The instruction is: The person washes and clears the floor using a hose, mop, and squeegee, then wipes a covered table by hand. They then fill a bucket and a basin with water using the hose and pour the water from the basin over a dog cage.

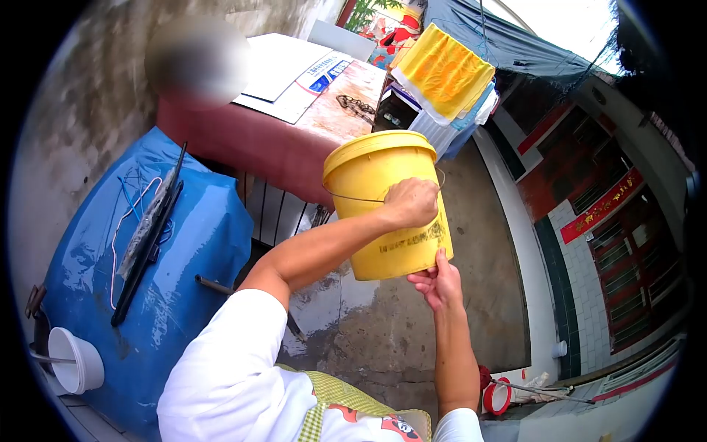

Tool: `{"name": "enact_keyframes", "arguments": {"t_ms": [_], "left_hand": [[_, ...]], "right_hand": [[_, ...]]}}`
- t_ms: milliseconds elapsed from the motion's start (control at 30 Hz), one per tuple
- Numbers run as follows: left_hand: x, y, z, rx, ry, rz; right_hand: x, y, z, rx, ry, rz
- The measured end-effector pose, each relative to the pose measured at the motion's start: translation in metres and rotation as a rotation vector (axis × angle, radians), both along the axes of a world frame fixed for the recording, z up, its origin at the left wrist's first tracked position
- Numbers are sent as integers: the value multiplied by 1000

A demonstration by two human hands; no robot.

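A yellow bucket (368, 221) is held up in front of me, slightly tilted, its rim at the far, upper end. Its inside is hidden from view. My left hand (412, 202) is closed in a fist round the thin wire handle, against the bucket's side. At the lower edge, my right hand (440, 282) grips the bucket's base, thumb on the wall and fingers curled underneath. Dark worn print marks the side between the two hands.
Beyond the bucket stands a table with a red cloth (250, 147), bearing white boards (283, 70) and a dark chain (356, 107). A blue tarp (199, 243) covers something at left, near a white bucket (77, 361). Yellow towels (445, 70) hang behind. The concrete floor (353, 346) is partly wet.
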State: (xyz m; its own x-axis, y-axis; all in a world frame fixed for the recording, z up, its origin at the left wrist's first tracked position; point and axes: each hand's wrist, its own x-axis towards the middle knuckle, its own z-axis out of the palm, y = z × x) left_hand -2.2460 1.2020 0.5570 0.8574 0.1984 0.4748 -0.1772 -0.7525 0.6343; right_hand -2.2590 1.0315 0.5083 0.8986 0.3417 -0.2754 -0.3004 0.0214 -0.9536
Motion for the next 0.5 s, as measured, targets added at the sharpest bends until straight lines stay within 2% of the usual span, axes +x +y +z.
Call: {"name": "enact_keyframes", "arguments": {"t_ms": [67,133,267,333,500], "left_hand": [[35,51,28,-111,9,38],[64,84,39,-77,-18,51],[83,97,39,-30,-49,67],[84,89,33,42,-132,5],[64,31,4,162,-241,-224]], "right_hand": [[44,47,28,-76,-64,8],[65,78,49,-119,-104,13],[74,96,61,-126,-219,-52],[67,86,51,-128,-232,-64],[31,27,-11,67,-207,-170]]}}
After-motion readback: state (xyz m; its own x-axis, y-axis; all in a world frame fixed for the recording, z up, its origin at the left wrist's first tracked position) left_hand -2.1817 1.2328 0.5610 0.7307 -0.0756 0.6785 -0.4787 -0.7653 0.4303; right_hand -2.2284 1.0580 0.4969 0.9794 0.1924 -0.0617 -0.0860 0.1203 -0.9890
